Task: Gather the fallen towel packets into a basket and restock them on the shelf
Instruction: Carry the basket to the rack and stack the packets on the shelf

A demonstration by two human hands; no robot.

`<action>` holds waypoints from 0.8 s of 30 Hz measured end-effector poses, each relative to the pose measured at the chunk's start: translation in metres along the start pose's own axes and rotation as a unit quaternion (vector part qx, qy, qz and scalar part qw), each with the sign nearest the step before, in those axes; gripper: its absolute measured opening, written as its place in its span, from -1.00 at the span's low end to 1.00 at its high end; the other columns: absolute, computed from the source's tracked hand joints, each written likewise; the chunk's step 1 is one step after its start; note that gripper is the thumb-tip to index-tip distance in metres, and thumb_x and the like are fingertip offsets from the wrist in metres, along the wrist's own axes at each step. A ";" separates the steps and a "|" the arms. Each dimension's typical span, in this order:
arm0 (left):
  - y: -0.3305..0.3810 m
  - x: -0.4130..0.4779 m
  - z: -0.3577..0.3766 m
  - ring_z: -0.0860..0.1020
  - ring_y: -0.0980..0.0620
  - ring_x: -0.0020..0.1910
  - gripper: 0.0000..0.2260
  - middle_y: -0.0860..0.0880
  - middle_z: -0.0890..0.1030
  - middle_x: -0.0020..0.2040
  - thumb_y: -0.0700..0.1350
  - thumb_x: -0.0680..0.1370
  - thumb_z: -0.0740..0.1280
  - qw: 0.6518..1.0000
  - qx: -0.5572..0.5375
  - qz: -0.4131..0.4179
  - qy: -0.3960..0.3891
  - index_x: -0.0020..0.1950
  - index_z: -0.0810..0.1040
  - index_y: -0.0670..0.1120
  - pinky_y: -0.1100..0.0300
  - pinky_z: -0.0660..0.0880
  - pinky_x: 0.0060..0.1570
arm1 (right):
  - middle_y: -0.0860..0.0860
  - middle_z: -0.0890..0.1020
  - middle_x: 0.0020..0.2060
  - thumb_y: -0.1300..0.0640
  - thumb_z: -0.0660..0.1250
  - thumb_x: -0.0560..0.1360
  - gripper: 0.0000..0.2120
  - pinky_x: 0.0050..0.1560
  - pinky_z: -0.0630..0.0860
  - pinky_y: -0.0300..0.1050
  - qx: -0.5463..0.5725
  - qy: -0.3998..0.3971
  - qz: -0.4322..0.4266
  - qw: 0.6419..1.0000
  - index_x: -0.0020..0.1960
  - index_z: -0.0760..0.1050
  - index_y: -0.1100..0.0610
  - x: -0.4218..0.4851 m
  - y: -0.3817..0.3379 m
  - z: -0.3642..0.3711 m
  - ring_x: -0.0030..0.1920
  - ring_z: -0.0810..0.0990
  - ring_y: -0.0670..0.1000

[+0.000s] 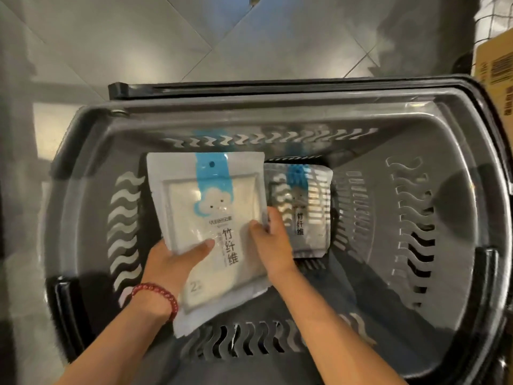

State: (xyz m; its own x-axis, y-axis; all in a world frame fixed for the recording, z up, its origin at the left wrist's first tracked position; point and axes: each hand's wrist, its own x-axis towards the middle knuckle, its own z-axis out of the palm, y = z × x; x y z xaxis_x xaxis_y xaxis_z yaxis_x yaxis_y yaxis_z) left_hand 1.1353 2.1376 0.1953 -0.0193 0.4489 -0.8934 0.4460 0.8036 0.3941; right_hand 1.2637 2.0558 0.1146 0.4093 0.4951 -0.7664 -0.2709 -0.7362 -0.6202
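Note:
A white towel packet (pixel 211 207) with a blue stripe and a cloud face hangs over the inside of the dark grey basket (pixel 277 120). My left hand (pixel 175 262) grips its lower left edge, thumb across the front. My right hand (pixel 273 240) holds its right edge, thumb on the front and fingers behind. A second towel packet (pixel 308 218) of the same kind lies flat on the basket's bottom, just right of my right hand, partly in shadow.
The basket has slotted walls and black handles (pixel 249 87) folded down along its rim. It stands on a grey tiled floor (pixel 138 43). A cardboard box (pixel 497 70) sits by its far right corner.

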 end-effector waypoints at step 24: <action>-0.043 0.060 0.006 0.51 0.23 -0.29 -0.74 0.09 0.56 -0.23 -0.24 0.36 0.51 0.984 0.078 0.060 0.148 -0.09 0.54 0.03 0.34 0.38 -0.36 | 0.19 0.45 0.30 0.13 0.51 0.35 -0.29 0.20 0.45 -0.04 -0.117 0.173 0.224 0.952 0.38 0.26 0.25 0.098 0.090 -0.100 0.26 0.47 0.18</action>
State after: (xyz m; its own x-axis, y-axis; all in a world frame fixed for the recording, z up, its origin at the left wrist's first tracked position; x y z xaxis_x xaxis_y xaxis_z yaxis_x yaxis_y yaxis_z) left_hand 1.1204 2.1274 0.1230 -0.2079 0.6505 -0.7305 0.5921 0.6781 0.4353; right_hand 1.3666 1.9918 -0.0003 0.5725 -0.0439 -0.8188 -0.2998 -0.9406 -0.1592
